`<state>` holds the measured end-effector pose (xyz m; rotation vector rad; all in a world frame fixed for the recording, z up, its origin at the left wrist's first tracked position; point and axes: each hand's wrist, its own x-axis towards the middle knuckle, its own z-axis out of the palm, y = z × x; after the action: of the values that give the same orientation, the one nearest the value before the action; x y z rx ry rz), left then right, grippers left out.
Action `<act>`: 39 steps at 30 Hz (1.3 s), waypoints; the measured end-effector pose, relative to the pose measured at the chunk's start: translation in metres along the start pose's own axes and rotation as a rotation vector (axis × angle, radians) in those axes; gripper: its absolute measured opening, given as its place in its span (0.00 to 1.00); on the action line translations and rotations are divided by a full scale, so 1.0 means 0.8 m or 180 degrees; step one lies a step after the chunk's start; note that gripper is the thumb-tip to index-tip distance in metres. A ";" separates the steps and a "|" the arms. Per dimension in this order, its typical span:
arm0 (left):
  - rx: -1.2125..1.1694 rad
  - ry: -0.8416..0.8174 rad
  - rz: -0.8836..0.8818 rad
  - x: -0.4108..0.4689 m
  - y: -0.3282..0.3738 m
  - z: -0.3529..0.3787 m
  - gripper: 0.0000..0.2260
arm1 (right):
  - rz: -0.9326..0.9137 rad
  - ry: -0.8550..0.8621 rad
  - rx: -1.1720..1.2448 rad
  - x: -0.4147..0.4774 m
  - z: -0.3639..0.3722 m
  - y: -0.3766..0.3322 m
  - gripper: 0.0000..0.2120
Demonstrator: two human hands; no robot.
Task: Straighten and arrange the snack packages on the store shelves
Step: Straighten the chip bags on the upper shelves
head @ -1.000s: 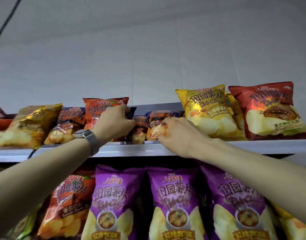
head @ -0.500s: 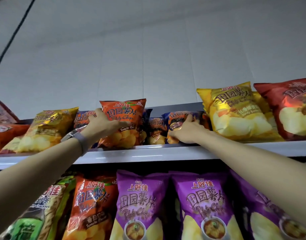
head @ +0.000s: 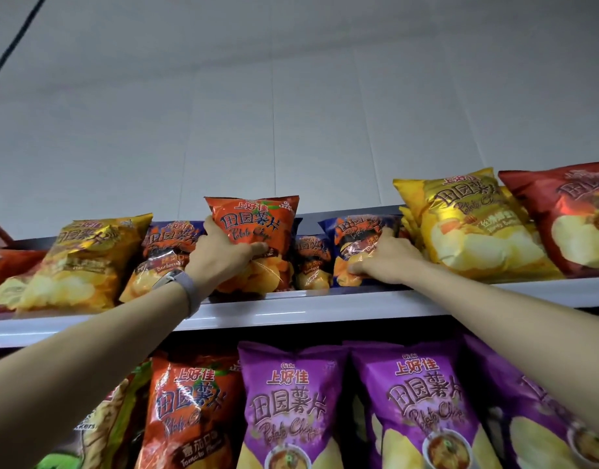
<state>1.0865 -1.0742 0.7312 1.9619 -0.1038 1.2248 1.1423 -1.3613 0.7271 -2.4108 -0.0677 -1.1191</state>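
Observation:
On the top shelf [head: 291, 309] my left hand [head: 220, 255] grips an orange chip bag [head: 257, 228] that stands upright, thumb across its front. My right hand [head: 382, 262] holds a dark blue barbecue chip bag [head: 359, 231] at its lower front, fingers curled on it. A second small blue bag [head: 311, 258] stands between the two, and another blue bag [head: 162, 252] leans left of my left hand. A gold bag [head: 84, 258] lies tilted at the left.
A large yellow bag [head: 467, 221] and a dark red bag [head: 568, 214] lean at the right of the top shelf. Red bags [head: 7, 265] lie at the far left. The shelf below holds purple bags [head: 291, 401] and an orange bag [head: 193, 411].
The orange bag has been raised upright by my left hand, which now grips its front. My right hand stays on the blue bag. The view has shifted left.

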 end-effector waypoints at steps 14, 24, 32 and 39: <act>-0.1364 0.1298 0.0786 0.024 0.035 -0.097 0.48 | -0.1021 0.1156 0.0894 -0.064 0.028 -0.097 0.55; -0.1284 0.1169 0.1179 0.017 0.070 -0.102 0.50 | -0.1074 0.0703 0.0327 -0.087 0.084 -0.187 0.55; -0.1271 0.0358 0.1415 -0.004 0.136 -0.002 0.47 | -0.1348 0.0253 -0.0075 -0.109 0.053 -0.114 0.45; -0.0887 -0.0275 0.1006 -0.007 0.162 0.102 0.45 | -0.1242 0.0281 -0.0437 -0.131 -0.006 -0.014 0.24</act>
<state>1.0830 -1.2174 0.7852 1.7956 -0.6161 1.2454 1.0670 -1.3374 0.6576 -2.5319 -0.4635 -1.4409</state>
